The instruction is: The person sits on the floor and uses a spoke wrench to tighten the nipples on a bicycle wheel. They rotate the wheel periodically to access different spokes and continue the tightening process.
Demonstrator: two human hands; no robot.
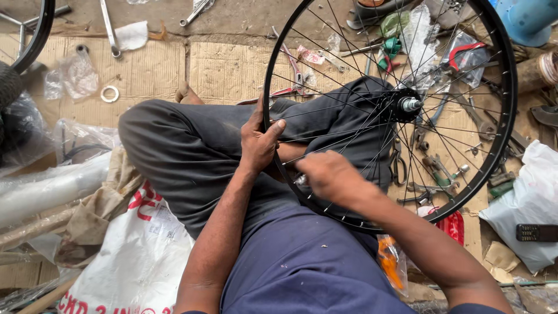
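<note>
A black bicycle wheel rim [504, 70] with thin spokes and a silver hub [409, 104] rests on my lap, above my grey trousers. My left hand [260, 141] grips the rim at its left edge, thumb laid along it. My right hand [326, 174] is closed around a small silver tool at the near part of the rim, among the spokes. Most of the tool is hidden by my fingers.
Spanners, pliers [399, 164] and other tools lie on cardboard [221, 70] under and beyond the wheel. Plastic bags [72, 78] and a white sack [133, 256] lie to the left, a dark phone [536, 232] on a white bag to the right, another wheel [35, 35] at top left.
</note>
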